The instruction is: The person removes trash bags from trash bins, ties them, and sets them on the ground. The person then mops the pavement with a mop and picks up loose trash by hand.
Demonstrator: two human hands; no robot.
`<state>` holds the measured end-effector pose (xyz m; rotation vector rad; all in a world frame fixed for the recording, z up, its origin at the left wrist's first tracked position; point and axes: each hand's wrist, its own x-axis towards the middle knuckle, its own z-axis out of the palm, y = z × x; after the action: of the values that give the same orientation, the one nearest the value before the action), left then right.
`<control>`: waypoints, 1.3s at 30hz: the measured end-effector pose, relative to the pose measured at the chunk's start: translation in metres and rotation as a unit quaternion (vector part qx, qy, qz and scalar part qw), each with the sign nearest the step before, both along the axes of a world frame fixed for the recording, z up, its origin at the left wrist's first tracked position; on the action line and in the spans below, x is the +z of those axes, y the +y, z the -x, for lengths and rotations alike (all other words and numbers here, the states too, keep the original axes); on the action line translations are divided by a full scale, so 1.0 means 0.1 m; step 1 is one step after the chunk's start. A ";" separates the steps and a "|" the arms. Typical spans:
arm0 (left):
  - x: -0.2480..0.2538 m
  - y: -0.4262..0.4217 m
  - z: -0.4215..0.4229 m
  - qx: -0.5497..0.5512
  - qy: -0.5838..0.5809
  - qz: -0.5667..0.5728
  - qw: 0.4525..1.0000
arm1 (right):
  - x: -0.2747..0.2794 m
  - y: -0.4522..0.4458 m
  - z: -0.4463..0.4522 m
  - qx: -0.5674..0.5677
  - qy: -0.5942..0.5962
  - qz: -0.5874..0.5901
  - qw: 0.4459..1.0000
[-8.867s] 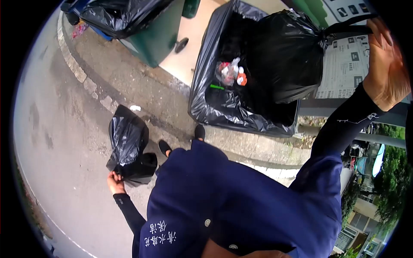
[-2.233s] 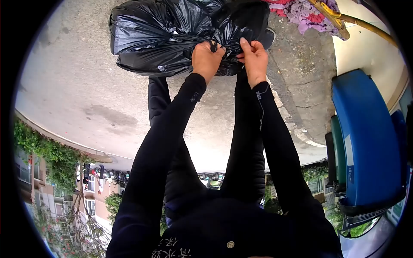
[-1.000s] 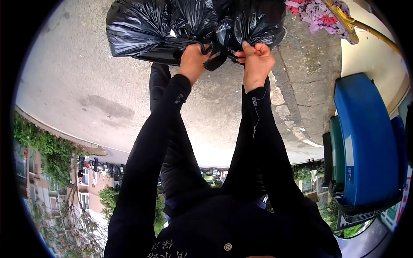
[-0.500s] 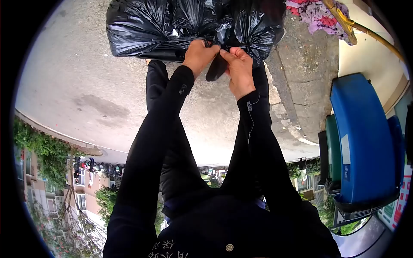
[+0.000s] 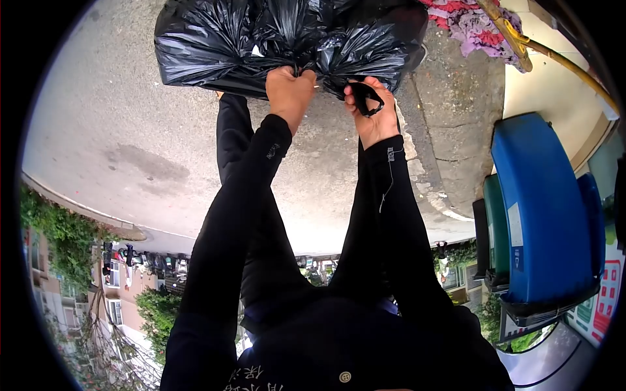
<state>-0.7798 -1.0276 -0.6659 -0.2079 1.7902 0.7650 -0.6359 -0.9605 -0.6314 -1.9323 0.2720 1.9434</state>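
Note:
A large, shiny black garbage bag, its plastic gathered in creases, fills the top of the view. Against its near side, my left hand is closed on a bunched part of the plastic. To the right, my right hand is turned partly palm up, its fingers curled on a black loop of plastic from the bag. The loop hangs over the palm. Fingertips of my left hand are partly hidden in the folds.
A blue wheeled bin stands at the right, with a green bin beside it. A mop with pink and purple cloth strips and a yellowish handle lies at upper right. Concrete ground spreads beneath.
My hands, close together before at the bag's gathered plastic, have moved apart. The right has drawn slightly down and right, with plastic now looped at its fingers; the left has shifted slightly left.

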 end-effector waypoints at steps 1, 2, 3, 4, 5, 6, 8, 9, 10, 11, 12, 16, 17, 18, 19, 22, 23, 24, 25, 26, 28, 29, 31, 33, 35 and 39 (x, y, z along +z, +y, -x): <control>0.04 0.04 0.02 0.000 -0.001 -0.001 1.000 | -0.01 -0.02 -0.01 0.025 0.001 -0.017 1.000; 0.06 0.05 0.04 -0.005 -0.025 0.010 1.000 | 0.01 0.01 0.01 0.025 0.001 -0.017 1.000; 0.07 0.06 0.07 -0.010 -0.050 0.021 0.998 | 0.02 0.04 0.02 0.112 0.001 -0.034 0.993; 0.06 0.05 0.09 -0.010 -0.049 0.022 0.998 | 0.04 0.07 0.02 0.197 0.001 -0.050 0.979; 0.04 0.03 0.10 -0.019 -0.053 0.011 0.998 | 0.12 0.14 0.06 0.149 0.006 -0.020 0.989; 0.02 0.03 0.10 -0.029 -0.058 -0.001 0.998 | 0.00 0.05 -0.02 0.149 0.006 -0.019 0.989; 0.00 0.03 0.08 -0.010 -0.075 -0.002 0.997 | -0.35 -0.19 -0.19 0.269 -0.105 -0.227 0.930; -0.01 0.02 0.07 -0.022 -0.072 -0.002 0.997 | -0.38 -0.24 -0.18 0.350 -0.162 -0.277 0.880; -0.01 0.01 0.06 -0.033 -0.069 -0.002 0.997 | -0.44 -0.27 -0.15 0.415 -0.186 -0.320 0.831; -0.01 0.00 0.05 -0.034 -0.068 -0.001 0.997 | -0.34 -0.24 -0.07 0.487 -0.209 -0.369 0.764; 0.00 0.00 0.06 -0.042 -0.069 -0.005 0.997 | -0.25 -0.19 0.00 0.552 -0.229 -0.413 0.687; -0.07 -0.08 0.02 -0.008 -0.069 -0.013 0.997 | -0.27 -0.16 0.20 0.597 -0.243 -0.427 0.634; -0.03 -0.10 0.09 -0.048 -0.083 -0.027 0.995 | -0.26 -0.16 0.21 0.595 -0.242 -0.427 0.637; 0.08 -0.01 0.14 -0.050 -0.082 -0.026 0.995 | -0.23 -0.14 0.21 0.613 -0.249 -0.419 0.622; 0.18 0.10 0.20 -0.055 -0.103 0.015 0.993 | -0.21 -0.12 0.20 0.632 -0.257 -0.411 0.605; 0.16 0.17 0.28 -0.056 -0.177 0.026 0.982 | -0.05 -0.12 0.28 0.658 -0.248 -0.404 0.585; 0.09 0.18 0.27 -0.060 -0.186 0.010 0.981 | -0.02 -0.12 0.33 0.633 -0.253 -0.437 0.587; 0.02 0.17 0.25 -0.065 -0.196 -0.004 0.978 | 0.02 -0.10 0.34 0.632 -0.253 -0.438 0.587; -0.03 0.12 0.30 -0.126 -0.233 -0.025 0.964 | 0.04 -0.07 0.35 0.615 -0.248 -0.410 0.626; -0.06 0.13 0.31 -0.126 -0.233 -0.026 0.964 | 0.07 -0.04 0.36 0.597 -0.241 -0.381 0.664; -0.12 0.12 0.32 -0.140 -0.327 0.014 0.935 | 0.14 -0.03 0.34 0.590 -0.239 -0.361 0.681; -0.12 0.07 0.37 -0.120 -0.368 -0.071 0.919 | 0.18 -0.04 0.33 0.590 -0.222 -0.371 0.682; -0.13 0.06 0.32 -0.145 -0.332 -0.043 0.931 | 0.24 -0.04 0.26 0.578 -0.188 -0.361 0.707; -0.05 0.13 0.31 -0.179 -0.282 0.001 0.943 | 0.29 -0.02 0.14 0.449 -0.093 -0.282 0.843; -0.05 0.12 0.30 -0.198 -0.274 -0.014 0.941 | 0.72 0.19 0.10 0.334 -0.010 -0.223 0.916; -0.03 0.12 0.20 -0.187 -0.246 -0.021 0.951 | 0.96 0.29 -0.23 0.164 -0.040 -0.205 0.964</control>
<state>-0.7993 -1.0153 -0.6689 -0.0209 1.2841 0.4275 -0.6133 -0.9320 -0.5355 -1.8487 -0.4677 1.9160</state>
